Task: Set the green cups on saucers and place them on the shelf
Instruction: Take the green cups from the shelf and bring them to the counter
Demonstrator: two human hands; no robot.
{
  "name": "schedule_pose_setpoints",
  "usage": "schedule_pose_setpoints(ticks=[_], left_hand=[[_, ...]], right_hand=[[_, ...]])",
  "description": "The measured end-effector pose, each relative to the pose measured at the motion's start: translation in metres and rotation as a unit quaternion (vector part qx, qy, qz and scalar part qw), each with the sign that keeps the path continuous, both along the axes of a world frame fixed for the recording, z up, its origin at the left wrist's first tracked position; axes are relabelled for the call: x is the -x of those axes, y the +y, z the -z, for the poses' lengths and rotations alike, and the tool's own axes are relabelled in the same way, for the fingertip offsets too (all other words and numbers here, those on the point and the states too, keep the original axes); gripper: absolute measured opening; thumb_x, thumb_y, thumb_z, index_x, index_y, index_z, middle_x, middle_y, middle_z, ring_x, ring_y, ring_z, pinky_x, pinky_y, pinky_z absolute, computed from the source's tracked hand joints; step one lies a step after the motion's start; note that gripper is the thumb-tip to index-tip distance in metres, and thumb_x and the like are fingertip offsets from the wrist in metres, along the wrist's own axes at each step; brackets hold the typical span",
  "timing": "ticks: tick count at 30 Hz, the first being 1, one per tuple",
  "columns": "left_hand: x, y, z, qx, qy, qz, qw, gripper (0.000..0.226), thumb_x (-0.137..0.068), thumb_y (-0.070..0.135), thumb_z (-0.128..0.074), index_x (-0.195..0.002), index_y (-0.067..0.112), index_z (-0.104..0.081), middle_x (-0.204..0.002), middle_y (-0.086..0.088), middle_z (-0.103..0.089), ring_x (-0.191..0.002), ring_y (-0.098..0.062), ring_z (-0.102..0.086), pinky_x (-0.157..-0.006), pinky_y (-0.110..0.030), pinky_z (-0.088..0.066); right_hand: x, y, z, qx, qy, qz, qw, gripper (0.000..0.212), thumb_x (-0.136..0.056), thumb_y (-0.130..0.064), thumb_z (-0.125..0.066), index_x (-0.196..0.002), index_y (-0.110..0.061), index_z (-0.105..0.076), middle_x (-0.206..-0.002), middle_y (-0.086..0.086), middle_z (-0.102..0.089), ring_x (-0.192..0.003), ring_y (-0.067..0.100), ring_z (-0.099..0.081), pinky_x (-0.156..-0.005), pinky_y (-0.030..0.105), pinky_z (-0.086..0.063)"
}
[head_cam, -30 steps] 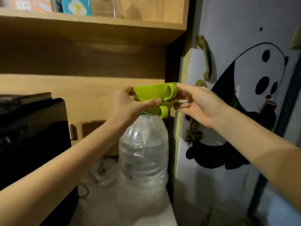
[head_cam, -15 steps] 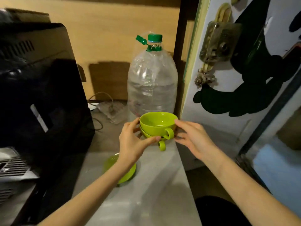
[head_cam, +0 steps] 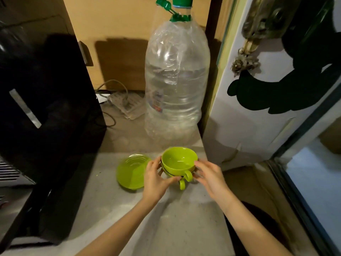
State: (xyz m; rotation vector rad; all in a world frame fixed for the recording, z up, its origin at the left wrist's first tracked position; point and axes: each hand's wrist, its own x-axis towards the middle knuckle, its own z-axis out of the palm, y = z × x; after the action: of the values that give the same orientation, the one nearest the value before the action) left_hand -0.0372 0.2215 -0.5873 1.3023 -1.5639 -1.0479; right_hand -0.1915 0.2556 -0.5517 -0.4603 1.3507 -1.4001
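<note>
Two green cups (head_cam: 178, 160) are nested one inside the other, their handles pointing toward me, just above or on the grey counter (head_cam: 166, 228). My left hand (head_cam: 156, 179) grips the stack from the left. My right hand (head_cam: 210, 179) touches its right side with fingers curled around it. A stack of green saucers (head_cam: 130, 171) lies on the counter immediately left of the cups, partly behind my left hand. The shelf is out of view.
A large clear water bottle (head_cam: 175, 80) with a green cap stands behind the cups. A black appliance (head_cam: 42, 100) fills the left. A power strip (head_cam: 127, 104) with cables lies at the back. A white door with a panda picture (head_cam: 267, 111) is on the right.
Both hands brought the nested cups down from up near the wooden shelf to the counter beside the saucers. The camera tilted downward with them.
</note>
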Motion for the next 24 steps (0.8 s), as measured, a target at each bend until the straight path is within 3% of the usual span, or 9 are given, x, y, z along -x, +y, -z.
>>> schedule_pose_setpoints(ticks=[5, 10, 14, 17, 20, 22, 24], left_hand=[[0.006, -0.004, 0.014, -0.016, -0.034, -0.008, 0.999, 0.091, -0.046, 0.029, -0.088, -0.125, 0.009, -0.049, -0.112, -0.013, -0.053, -0.104, -0.024, -0.058, -0.092, -0.044, -0.050], [0.008, -0.010, 0.022, -0.029, -0.029, -0.013, 0.999, 0.090, -0.044, 0.030, -0.089, -0.122, 0.009, -0.050, -0.114, -0.011, -0.054, -0.106, -0.024, -0.058, -0.093, -0.044, -0.050], [0.011, -0.012, 0.023, -0.027, -0.020, -0.010, 0.999, 0.088, -0.046, 0.027, -0.088, -0.121, 0.009, -0.047, -0.114, -0.007, -0.050, -0.109, -0.023, -0.055, -0.092, -0.031, -0.048], [0.010, -0.014, 0.018, -0.030, -0.040, 0.010, 0.999, 0.088, -0.048, 0.026, -0.088, -0.122, 0.007, -0.045, -0.118, -0.011, -0.050, -0.111, -0.022, -0.053, -0.090, -0.024, -0.044], [-0.002, -0.019, 0.006, -0.021, -0.107, 0.064, 0.992, 0.092, -0.050, 0.033, -0.086, -0.127, 0.007, -0.043, -0.125, -0.010, -0.051, -0.115, -0.021, -0.051, -0.095, -0.026, -0.043], [-0.016, -0.023, -0.004, -0.013, -0.127, 0.078, 0.989, 0.086, -0.056, 0.033, -0.083, -0.128, 0.007, -0.044, -0.128, -0.009, -0.051, -0.115, -0.020, -0.052, -0.095, -0.031, -0.045], [-0.032, -0.027, -0.011, 0.018, -0.132, 0.053, 0.990, 0.068, -0.063, 0.030, -0.079, -0.121, 0.008, -0.053, -0.126, -0.010, -0.054, -0.112, -0.022, -0.055, -0.095, -0.033, -0.046]], right_hand=[[0.004, -0.008, 0.017, -0.015, 0.000, 0.004, 1.000, 0.013, -0.087, -0.005, -0.053, -0.098, -0.005, -0.060, -0.081, 0.011, -0.063, -0.071, 0.015, -0.061, -0.067, 0.028, -0.050], [0.010, -0.014, 0.026, -0.009, 0.016, -0.010, 1.000, 0.015, -0.087, -0.005, -0.054, -0.097, -0.005, -0.064, -0.083, 0.009, -0.066, -0.075, 0.015, -0.062, -0.070, 0.029, -0.051], [0.015, -0.020, 0.029, -0.030, 0.024, -0.004, 0.999, 0.014, -0.086, -0.006, -0.055, -0.084, -0.015, -0.065, -0.081, 0.006, -0.067, -0.072, 0.012, -0.064, -0.062, 0.023, -0.054], [0.017, -0.025, 0.029, -0.050, 0.046, -0.026, 0.997, 0.018, -0.086, -0.006, -0.053, -0.102, -0.009, -0.063, -0.095, 0.010, -0.065, -0.087, 0.019, -0.061, -0.072, 0.025, -0.050], [0.019, -0.030, 0.018, -0.077, 0.251, -0.086, 0.961, 0.047, -0.085, -0.008, -0.054, -0.131, -0.003, -0.043, -0.125, 0.014, -0.051, -0.114, 0.021, -0.047, -0.092, 0.028, -0.038], [0.013, -0.033, 0.002, -0.016, 0.421, -0.116, 0.900, 0.051, -0.083, -0.007, -0.058, -0.132, -0.006, -0.043, -0.134, 0.012, -0.046, -0.126, 0.023, -0.041, -0.102, 0.027, -0.030], [-0.003, -0.034, -0.013, 0.064, 0.486, -0.135, 0.861, 0.042, -0.081, -0.005, -0.059, -0.123, -0.009, -0.053, -0.129, 0.009, -0.052, -0.123, 0.021, -0.045, -0.100, 0.022, -0.030]])
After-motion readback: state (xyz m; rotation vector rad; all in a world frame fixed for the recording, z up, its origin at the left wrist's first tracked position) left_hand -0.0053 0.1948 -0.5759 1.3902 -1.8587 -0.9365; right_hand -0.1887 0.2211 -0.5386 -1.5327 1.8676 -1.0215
